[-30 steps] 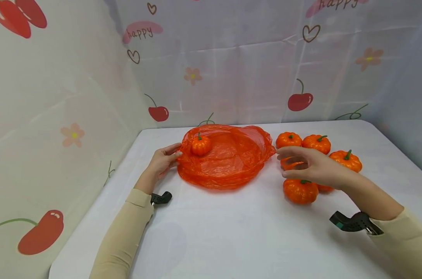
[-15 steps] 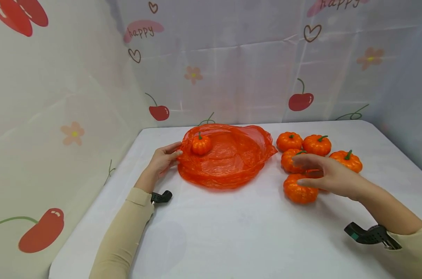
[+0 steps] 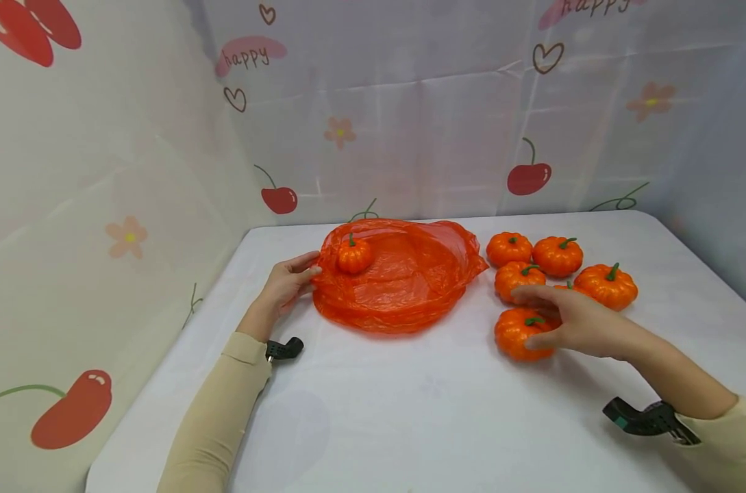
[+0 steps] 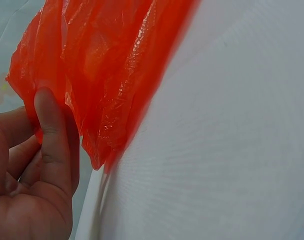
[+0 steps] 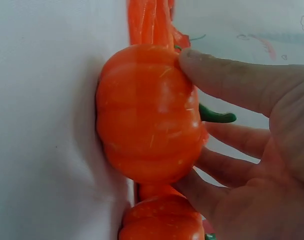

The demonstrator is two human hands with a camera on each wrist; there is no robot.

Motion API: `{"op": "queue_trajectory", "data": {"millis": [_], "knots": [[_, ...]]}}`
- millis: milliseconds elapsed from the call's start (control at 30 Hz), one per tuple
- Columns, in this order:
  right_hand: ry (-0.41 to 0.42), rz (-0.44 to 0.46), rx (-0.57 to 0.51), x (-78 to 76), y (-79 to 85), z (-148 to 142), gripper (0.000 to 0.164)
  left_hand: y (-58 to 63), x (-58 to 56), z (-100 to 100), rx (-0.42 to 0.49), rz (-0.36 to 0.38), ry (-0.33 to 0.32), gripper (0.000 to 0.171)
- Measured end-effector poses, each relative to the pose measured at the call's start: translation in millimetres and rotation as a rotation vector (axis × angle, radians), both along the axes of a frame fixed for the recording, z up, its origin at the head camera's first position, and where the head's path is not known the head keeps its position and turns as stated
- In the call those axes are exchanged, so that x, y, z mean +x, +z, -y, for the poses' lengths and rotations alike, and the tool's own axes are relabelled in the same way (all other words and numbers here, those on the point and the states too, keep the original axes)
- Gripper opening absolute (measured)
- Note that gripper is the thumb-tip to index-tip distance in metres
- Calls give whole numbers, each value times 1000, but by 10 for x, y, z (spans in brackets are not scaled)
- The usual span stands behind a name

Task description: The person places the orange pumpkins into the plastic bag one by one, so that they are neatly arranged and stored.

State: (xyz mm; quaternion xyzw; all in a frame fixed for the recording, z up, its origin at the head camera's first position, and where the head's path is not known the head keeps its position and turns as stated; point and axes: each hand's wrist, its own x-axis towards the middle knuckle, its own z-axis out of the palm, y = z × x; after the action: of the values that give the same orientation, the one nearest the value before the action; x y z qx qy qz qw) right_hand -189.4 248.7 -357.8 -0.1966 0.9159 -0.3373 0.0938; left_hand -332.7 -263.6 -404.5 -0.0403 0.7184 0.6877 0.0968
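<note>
An orange plastic bag (image 3: 403, 281) lies with its mouth spread wide, and a small orange pumpkin (image 3: 354, 256) with a green stem sits inside it at the left. My left hand (image 3: 283, 284) pinches the bag's left rim between thumb and fingers; the left wrist view shows the thumb (image 4: 51, 125) on the thin film. At the right, my right hand (image 3: 585, 322) grips the nearest pumpkin (image 3: 516, 334) of a group. In the right wrist view the thumb (image 5: 227, 80) lies on one side of that pumpkin, fingers around the other, the green stem between them.
Several more pumpkins (image 3: 608, 286) stand close together behind and beside the right hand; one is partly hidden by it. All rest on a white-covered table (image 3: 397, 411). Printed cloth (image 3: 422, 116) walls in the back and sides.
My right hand has left the bag's right edge, moved right and toward me, then lowered around the nearest pumpkin, which has shifted slightly left. The left hand stays at the bag's rim.
</note>
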Motion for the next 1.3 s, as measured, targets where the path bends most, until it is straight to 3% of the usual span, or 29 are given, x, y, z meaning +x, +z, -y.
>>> {"op": "queue_trajectory", "data": {"millis": [267, 733, 1000, 1300], "knots": [[-30, 15, 41, 10, -74, 81, 78, 16, 4, -2, -23, 3, -1, 49], [7, 75, 41, -16, -190, 108, 75, 4, -5, 0, -6, -16, -2, 51], [67, 17, 89, 6, -205, 108, 93, -10, 12, 18, 10, -46, -15, 52], [29, -25, 99, -24, -204, 142, 92, -10, -10, 13, -8, -37, -8, 47]]}}
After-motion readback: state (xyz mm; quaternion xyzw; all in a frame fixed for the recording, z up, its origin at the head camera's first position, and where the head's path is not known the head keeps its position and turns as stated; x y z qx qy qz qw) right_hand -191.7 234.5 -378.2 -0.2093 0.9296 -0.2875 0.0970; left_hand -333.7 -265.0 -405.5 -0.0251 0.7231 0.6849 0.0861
